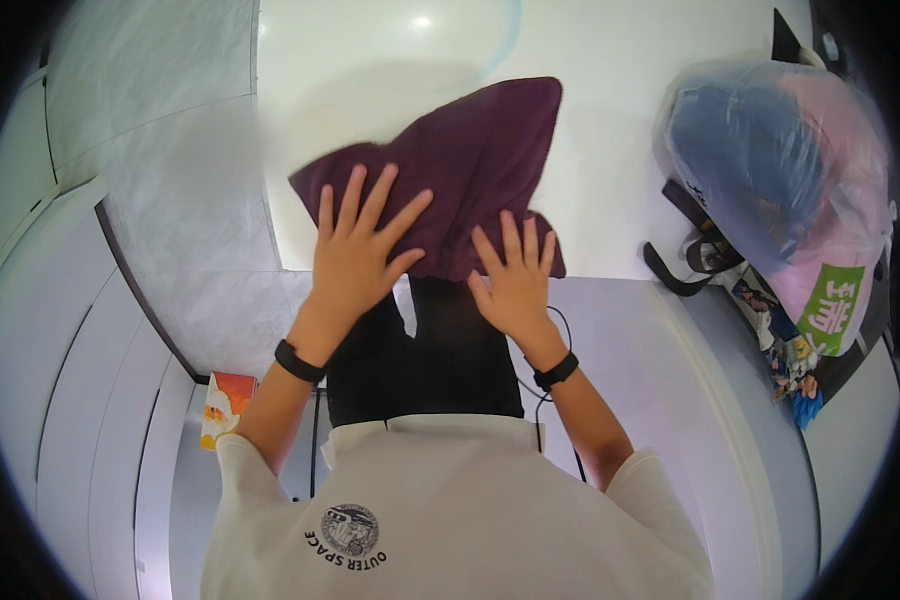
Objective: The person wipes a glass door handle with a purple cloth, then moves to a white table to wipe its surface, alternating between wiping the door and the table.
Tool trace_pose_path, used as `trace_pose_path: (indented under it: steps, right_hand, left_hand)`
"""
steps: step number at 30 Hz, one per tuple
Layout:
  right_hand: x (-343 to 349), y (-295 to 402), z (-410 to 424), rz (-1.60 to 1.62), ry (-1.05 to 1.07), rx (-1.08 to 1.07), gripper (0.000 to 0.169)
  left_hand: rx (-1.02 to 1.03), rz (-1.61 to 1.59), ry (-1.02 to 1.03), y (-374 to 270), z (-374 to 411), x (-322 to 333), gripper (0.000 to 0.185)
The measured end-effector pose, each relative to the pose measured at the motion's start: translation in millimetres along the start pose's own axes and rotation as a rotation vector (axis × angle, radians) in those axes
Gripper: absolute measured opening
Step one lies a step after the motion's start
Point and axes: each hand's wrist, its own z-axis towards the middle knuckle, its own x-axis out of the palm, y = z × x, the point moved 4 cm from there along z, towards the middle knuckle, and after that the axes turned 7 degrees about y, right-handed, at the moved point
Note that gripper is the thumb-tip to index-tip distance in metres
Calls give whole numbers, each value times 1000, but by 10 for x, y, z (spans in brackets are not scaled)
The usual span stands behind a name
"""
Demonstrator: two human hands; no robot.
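A dark maroon cloth [480, 150] lies on the white tabletop [607, 210], its lower side at the table's near edge. Its outline is uneven, with one pointed corner at the left and a taller one at the upper right. My left hand [364, 240] rests palm down on the cloth's left part with its fingers spread. Near the cloth's lower right corner, my right hand [514, 270] lies flat, fingers apart, the palm reaching past the edge. Neither hand grips the fabric. Black bands are on both wrists.
A clear plastic bag [780, 172] with blue and pink contents stands at the right, beside a black strap [675, 277] and colourful decorations [799, 375]. An orange and white box [225, 405] is at the lower left. Dark cables hang below the table.
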Motion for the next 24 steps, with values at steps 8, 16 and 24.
trace_pose_path:
  steps: [8, 16, 24]
  right_hand:
    - [-501, 231, 1136, -95, -279, 82, 74]
    - [-225, 1228, 1479, -9, -264, -73, 68]
    - [25, 1035, 782, -8, 69, -102, 64]
  left_hand:
    - [0, 107, -456, 880, 945, -761, 67]
    - [-193, 58, -445, 839, 415, -420, 62]
    - [-208, -192, -252, 780, -289, -162, 61]
